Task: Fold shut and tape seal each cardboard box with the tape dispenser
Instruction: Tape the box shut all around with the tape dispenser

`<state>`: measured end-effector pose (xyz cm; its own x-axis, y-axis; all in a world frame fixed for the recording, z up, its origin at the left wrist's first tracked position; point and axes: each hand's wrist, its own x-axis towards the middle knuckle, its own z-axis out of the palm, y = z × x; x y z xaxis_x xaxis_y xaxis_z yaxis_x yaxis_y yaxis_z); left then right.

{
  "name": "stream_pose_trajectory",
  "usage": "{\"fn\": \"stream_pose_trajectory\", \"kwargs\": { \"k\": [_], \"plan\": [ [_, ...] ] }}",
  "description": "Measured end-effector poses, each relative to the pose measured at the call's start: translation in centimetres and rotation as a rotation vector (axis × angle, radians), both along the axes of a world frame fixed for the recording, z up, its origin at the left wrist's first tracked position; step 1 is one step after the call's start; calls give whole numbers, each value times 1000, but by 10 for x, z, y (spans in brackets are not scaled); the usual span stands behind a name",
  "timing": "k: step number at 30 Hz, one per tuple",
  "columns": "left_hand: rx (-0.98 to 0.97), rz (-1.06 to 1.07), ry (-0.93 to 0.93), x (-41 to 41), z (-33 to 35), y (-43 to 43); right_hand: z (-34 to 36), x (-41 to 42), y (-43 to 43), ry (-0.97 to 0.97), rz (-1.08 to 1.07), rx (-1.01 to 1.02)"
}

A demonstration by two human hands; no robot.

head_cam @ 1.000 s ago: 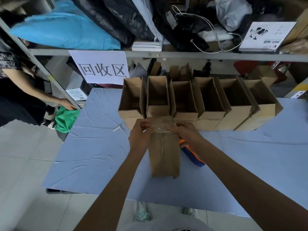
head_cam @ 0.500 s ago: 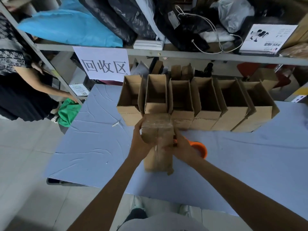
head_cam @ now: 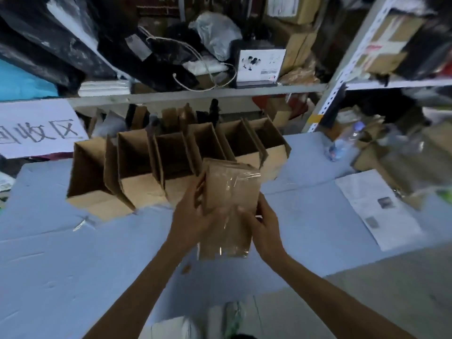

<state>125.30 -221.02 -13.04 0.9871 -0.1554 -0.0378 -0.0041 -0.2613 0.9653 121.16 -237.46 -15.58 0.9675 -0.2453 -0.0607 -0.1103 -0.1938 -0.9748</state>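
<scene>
I hold a closed cardboard box (head_cam: 230, 199) above the blue table (head_cam: 61, 265), with a strip of clear tape running down its face. My left hand (head_cam: 193, 221) grips its left side, thumb across the front. My right hand (head_cam: 261, 223) grips its right side and lower face. Behind it, a row of several open cardboard boxes (head_cam: 137, 167) stands along the table's back. The tape dispenser is hidden from view.
A metal shelf (head_cam: 195, 94) packed with black bags and packages hangs over the back of the table. A white sign with characters (head_cam: 36, 128) hangs at left. A printed paper sheet (head_cam: 376, 206) lies at right, with a plastic bottle (head_cam: 342, 143) beyond it.
The camera has swung to the right. I have lifted the taped box off the table and carried it rightward. The orange tape dispenser seen earlier is out of sight.
</scene>
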Motion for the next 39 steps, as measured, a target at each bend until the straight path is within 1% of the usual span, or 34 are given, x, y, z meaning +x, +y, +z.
{"fn": "stream_pose_trajectory", "kwargs": {
  "k": [3, 5, 10, 13, 15, 17, 20, 22, 23, 25, 27, 31, 34, 37, 39],
  "plan": [
    [-42, -157, -52, 4, 1, -51, 5, -9, -39, 26, -143, -38],
    [-47, -228, -34, 5, -4, -85, 6, -16, -66, 39, -223, -63],
    [-37, -323, 50, 15, -20, -161, 4, -20, -138, 73, -412, -91],
    [-31, -308, 104, 20, -26, -210, -3, -14, -185, 95, -430, -87],
    [-20, -269, 87, 25, -30, -244, -8, -5, -220, 75, -406, -107],
    [-28, -180, 142, 30, -34, -275, -15, 4, -254, 65, -348, -142],
    [-34, -97, 145, 38, -37, -315, -17, 21, -299, 48, -276, -135],
    [-68, -48, 157, 46, -40, -332, -20, 37, -321, 53, -219, -135],
    [-98, -19, 193, 50, -42, -338, -20, 46, -331, 70, -184, -130],
    [-168, 12, 283, 59, -42, -345, -23, 65, -346, 104, -136, -118],
    [-204, -3, 344, 72, -45, -349, -23, 86, -355, 131, -111, -109],
    [-158, -19, 337, 100, -49, -365, -29, 123, -364, 162, -136, -96],
    [-148, 23, 305, 128, -52, -378, -31, 154, -371, 173, -135, -93],
    [-139, 74, 327, 153, -53, -384, -36, 180, -384, 205, 61, -26],
    [-129, 94, 307, 168, -49, -390, -40, 197, -394, 203, 196, 0]
  ]
}}
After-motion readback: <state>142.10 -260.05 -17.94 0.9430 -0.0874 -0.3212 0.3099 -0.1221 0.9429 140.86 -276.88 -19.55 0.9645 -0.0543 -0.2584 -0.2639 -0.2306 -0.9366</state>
